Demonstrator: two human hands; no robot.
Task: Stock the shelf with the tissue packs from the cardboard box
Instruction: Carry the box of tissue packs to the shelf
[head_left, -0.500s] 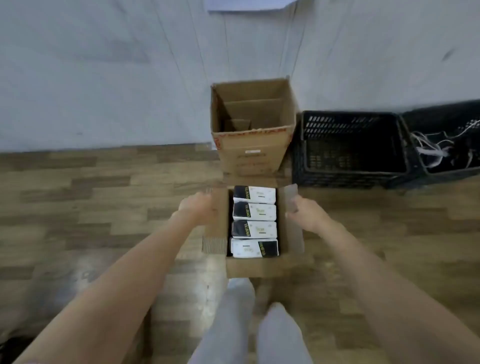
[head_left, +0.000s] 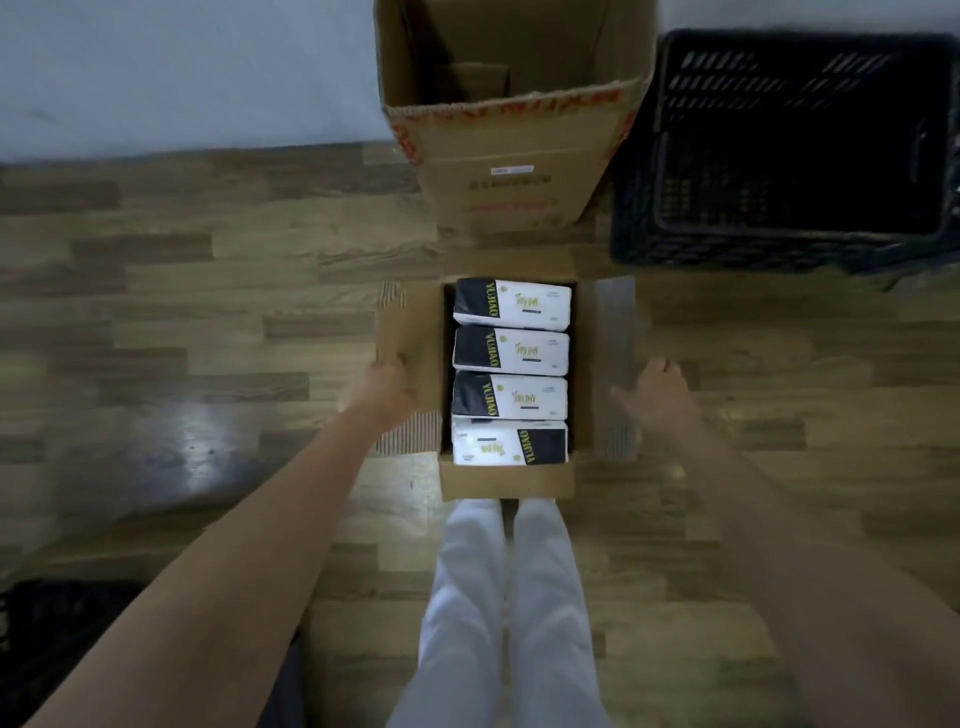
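Beyond tissue box (head_left: 506, 480) | empty carton (head_left: 511, 150) | black crate (head_left: 789, 156)

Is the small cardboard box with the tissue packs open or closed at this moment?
Open. The cardboard box has its flaps spread outward, so four tissue packs show inside. The left hand and right hand are at the side flaps.

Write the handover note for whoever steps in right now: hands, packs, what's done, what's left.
Left hand rests on the left flap of the open cardboard box, holding no pack; its fingers are hard to read.
Right hand is at the right flap, holding no pack.
Four tissue packs lie in a row inside the box, on the floor in front of the legs.
Done: box opened.
Left: every visible pack still to go; no shelf in view.
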